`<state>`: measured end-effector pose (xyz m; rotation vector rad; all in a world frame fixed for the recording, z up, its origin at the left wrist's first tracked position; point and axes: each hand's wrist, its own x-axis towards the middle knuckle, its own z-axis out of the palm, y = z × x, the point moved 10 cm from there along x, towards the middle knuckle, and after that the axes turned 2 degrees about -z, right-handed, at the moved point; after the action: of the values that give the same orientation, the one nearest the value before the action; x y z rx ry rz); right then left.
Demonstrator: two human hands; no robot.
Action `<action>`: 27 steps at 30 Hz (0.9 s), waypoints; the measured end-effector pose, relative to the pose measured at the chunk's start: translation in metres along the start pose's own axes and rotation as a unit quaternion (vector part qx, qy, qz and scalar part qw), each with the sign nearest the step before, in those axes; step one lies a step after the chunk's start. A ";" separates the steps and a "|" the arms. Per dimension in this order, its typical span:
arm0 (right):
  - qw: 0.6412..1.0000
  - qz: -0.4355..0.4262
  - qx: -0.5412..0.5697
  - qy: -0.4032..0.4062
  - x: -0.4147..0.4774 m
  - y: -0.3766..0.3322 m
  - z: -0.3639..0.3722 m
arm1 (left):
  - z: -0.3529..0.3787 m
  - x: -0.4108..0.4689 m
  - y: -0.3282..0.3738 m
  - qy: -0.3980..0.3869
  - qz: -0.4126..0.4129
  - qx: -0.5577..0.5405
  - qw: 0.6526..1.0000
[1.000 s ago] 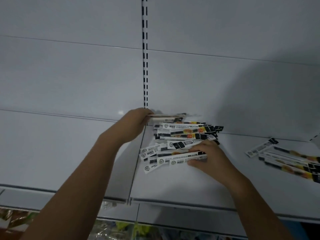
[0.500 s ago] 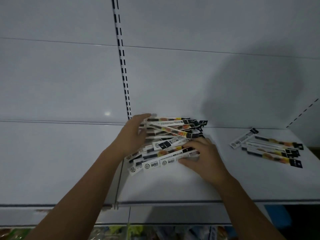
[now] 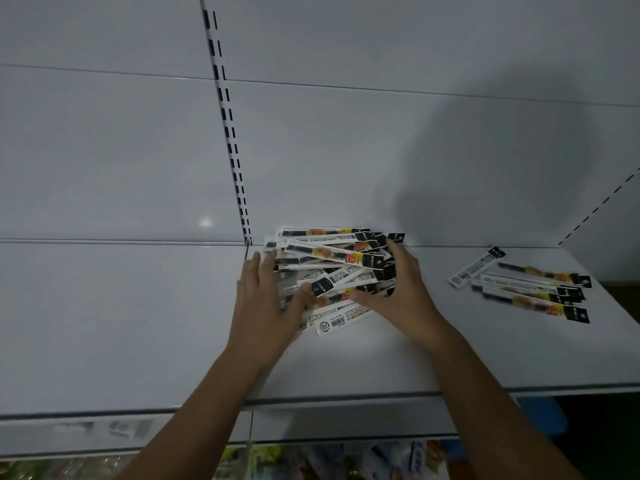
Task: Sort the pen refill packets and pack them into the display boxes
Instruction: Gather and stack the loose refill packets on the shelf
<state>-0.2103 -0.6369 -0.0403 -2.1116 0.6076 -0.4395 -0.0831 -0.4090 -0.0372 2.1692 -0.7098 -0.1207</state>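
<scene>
Bracketed pen refill packets between left hand and right hand, both spread flat. Seemed light, slick, bendy; best squeezed endwise.

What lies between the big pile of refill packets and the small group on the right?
In the head view, only bare shelf lies between the big pile and the small group; the right hand rests on the pile's right side.

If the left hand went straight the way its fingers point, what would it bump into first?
Likely the white back wall, by the slotted strip. The left hand rests against the packet pile, fingers aimed backward; depth unclear.
</scene>
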 end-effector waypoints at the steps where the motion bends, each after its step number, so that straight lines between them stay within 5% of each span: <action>1: 1.000 -0.003 -0.002 0.002 0.003 -0.001 0.003 | 0.001 0.006 0.002 0.006 -0.004 -0.030 1.000; 14: 0.996 -0.049 -0.035 0.062 0.001 -0.018 0.013 | 0.001 0.031 0.021 0.007 -0.011 -0.161 0.987; 20: 0.999 -0.042 -0.033 0.010 -0.006 -0.026 0.016 | 0.032 0.017 0.046 -0.119 0.110 0.065 0.985; 27: 0.982 -0.124 -0.070 -0.123 -0.030 -0.030 0.009 | 0.015 0.027 0.027 -0.175 0.100 -0.074 0.977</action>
<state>-0.2226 -0.5989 -0.0232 -2.3426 0.2388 -0.2721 -0.0778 -0.4469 -0.0226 1.9412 -1.0804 -0.4440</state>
